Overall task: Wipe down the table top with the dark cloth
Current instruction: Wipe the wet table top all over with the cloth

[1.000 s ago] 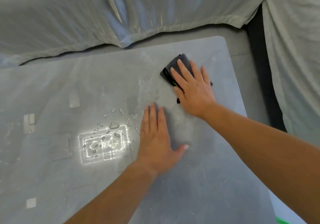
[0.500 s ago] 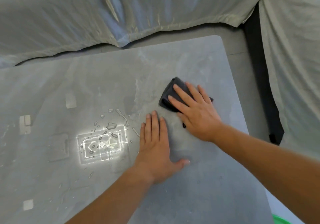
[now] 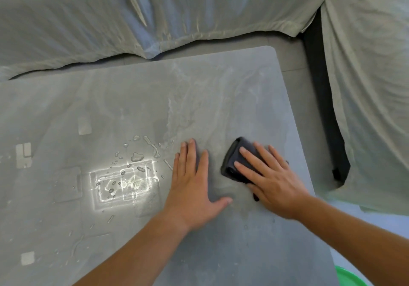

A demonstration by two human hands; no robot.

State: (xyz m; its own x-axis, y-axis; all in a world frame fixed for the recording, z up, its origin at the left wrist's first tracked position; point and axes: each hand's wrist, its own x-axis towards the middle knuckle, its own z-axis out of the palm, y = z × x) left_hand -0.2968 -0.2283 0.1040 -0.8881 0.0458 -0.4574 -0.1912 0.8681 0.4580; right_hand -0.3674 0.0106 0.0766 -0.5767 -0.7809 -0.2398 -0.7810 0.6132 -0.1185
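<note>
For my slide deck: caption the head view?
Right hand presses cloth on table; left hand flat.

You're in a home living room. A sheet-draped sofa (image 3: pixel 155 13) wraps the low table (image 3: pixel 221 91) from 12 to 3 o'clock.

Pale crumpled sheets (image 3: pixel 177 13) drape furniture along the far side and right. Grey tiled floor (image 3: pixel 290 58) shows between. A green rim (image 3: pixel 347 278) sits near right.
</note>
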